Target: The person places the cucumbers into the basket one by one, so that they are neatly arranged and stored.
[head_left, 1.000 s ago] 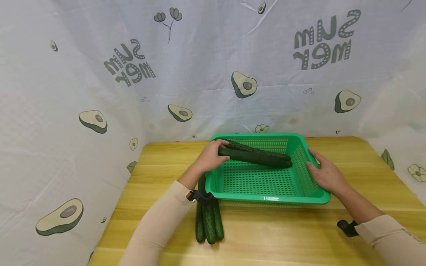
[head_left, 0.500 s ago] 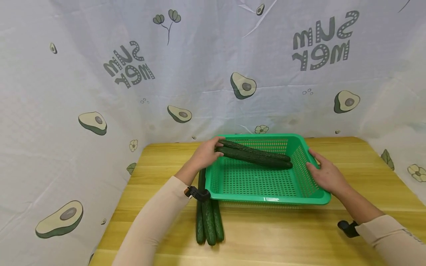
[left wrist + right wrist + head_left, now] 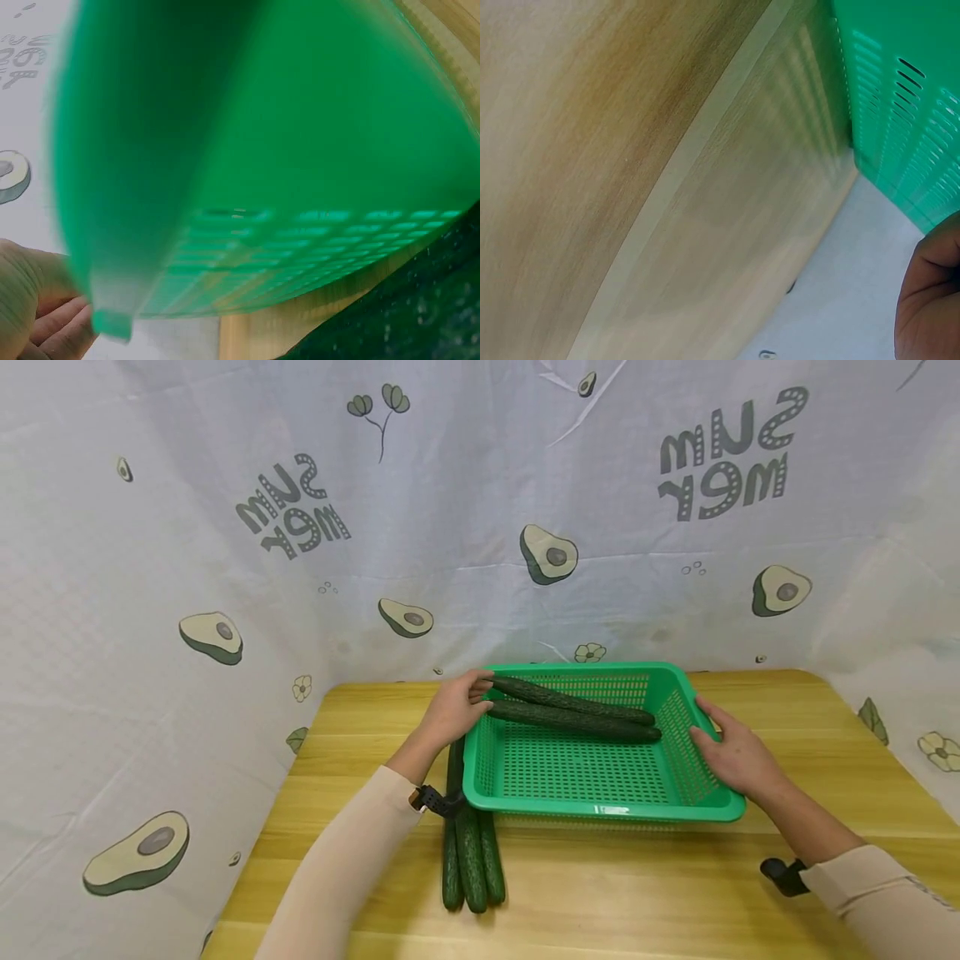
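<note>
A green plastic basket (image 3: 600,811) with perforated walls stands on the table. Two long dark cucumbers (image 3: 577,720) lie in it toward the back, their left ends close to my left hand. That left hand (image 3: 453,706) is at the basket's left rim, fingers loosely bent; in the left wrist view, the hand (image 3: 37,300) shows beside the basket's edge, partly cut off. My right hand (image 3: 738,756) grips the basket's right rim, thumb toward the inside. On the table, several more cucumbers (image 3: 471,864) lie side by side, partly hidden under the basket's left end and my left wrist.
The wooden table (image 3: 622,893) extends in front of the basket and to both sides. A white curtain (image 3: 480,485) printed with avocados hangs behind the table and along its left and right sides. Each wrist wears a black strap-on device.
My left hand has let go of the cucumber in the basket and moved left to the rim. The two cucumbers lie slightly farther apart. My right hand and the basket have stayed put.
</note>
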A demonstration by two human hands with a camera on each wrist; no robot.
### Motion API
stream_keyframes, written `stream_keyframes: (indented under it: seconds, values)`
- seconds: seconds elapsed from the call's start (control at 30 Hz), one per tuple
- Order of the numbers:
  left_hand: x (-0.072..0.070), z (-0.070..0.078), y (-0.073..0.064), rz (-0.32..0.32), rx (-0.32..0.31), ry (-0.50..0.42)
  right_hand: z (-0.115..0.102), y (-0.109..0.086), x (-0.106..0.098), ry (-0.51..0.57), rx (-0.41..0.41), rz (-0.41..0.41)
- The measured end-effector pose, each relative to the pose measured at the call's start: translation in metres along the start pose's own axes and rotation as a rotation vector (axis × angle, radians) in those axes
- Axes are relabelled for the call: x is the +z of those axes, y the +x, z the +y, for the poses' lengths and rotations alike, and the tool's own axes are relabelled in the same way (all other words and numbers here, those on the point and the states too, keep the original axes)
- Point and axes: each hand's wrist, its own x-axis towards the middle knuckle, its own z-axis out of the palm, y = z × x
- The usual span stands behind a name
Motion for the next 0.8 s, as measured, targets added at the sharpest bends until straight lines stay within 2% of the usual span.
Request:
stream_keyframes:
  seconds: [0.27,0.37,0.47,0.6,0.8]
  values:
    - [-0.011,-0.014,-0.022,0.08,0.032,-0.034,-0.001,0.001,0.001,0.0,-0.002,0.004]
    - [-0.014,-0.024,-0.036,0.113,0.018,-0.027,-0.001,0.0,0.001,0.011,-0.005,0.001]
    - [-0.013,-0.035,-0.052,0.127,-0.029,-0.029,0.0,0.0,0.001,0.013,-0.006,-0.001]
    - [-0.008,-0.049,-0.075,0.079,-0.107,-0.055,0.0,0.0,0.001,0.007,-0.006,0.001]
    - [0.008,-0.058,-0.104,-0.057,-0.177,-0.133,0.001,0.0,0.001,0.003,-0.01,0.003]
